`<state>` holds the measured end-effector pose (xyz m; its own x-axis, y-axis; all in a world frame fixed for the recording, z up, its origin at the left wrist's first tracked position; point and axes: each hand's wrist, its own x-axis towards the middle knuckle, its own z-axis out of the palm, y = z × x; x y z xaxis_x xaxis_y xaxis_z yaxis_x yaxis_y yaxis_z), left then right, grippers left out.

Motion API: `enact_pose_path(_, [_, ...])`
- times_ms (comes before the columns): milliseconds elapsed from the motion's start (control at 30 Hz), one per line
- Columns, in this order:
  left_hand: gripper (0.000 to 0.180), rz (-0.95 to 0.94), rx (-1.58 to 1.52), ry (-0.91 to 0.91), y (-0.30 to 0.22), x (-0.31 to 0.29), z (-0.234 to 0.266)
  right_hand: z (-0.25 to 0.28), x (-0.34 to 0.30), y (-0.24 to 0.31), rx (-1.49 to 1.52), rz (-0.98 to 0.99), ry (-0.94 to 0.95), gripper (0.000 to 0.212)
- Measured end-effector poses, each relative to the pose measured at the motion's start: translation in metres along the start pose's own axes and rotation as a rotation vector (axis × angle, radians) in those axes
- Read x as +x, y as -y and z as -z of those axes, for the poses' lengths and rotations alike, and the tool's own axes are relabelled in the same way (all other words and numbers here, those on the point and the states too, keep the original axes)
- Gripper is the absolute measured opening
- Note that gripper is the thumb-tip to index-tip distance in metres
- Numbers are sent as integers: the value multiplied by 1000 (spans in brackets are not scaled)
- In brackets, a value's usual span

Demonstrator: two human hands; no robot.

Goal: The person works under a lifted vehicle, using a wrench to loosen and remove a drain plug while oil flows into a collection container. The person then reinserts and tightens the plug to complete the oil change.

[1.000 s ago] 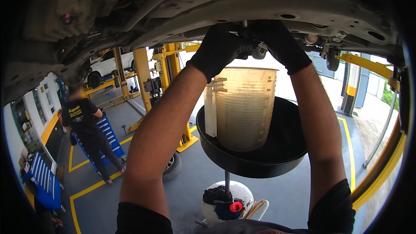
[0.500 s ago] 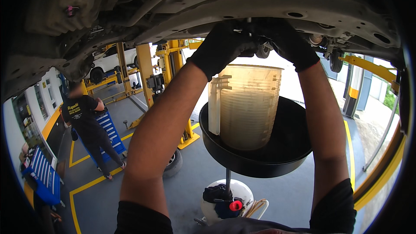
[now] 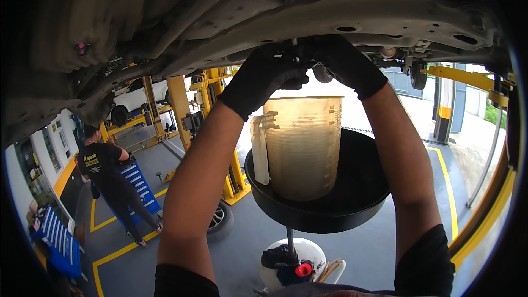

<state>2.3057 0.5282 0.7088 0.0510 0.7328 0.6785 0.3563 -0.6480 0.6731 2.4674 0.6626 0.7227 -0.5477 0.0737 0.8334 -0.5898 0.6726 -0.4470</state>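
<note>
Both my hands, in black gloves, are raised together against the underside of a lifted car. My left hand is closed with its fingers curled; a small shiny bit shows by its fingertips, but I cannot make out what it grips. My right hand meets it from the right, its fingers bent inward and mostly lost in shadow. A thin, short rod sticks up between the hands and the crossmember. Directly below them a cloudy, stained plastic measuring jug stands upright in a wide black drain pan.
The pan's post rises from a white tank with a dark cloth and red cap. A co-worker stands at a blue tool cabinet on the left. Yellow lift posts, a loose wheel and another blue cabinet are around.
My view has shifted slightly, so the jug and pan sit lower and further left. My hands stay together under the car. The co-worker's head and arm have moved a little.
</note>
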Motion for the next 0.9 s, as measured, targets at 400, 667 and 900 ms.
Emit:
enact_pose_path(400, [33, -18, 116, -48, -3, 1, -3, -15, -3, 15, -105, 6, -39, 27])
enact_pose_path(667, [26, -31, 313, -64, 4, 17, -9, -17, 3, 6, -235, 51, -101, 23])
enact_pose_path(900, [31, -14, 59, -73, 2, 9, -23, 1, 5, -13, -92, 191, -59, 14])
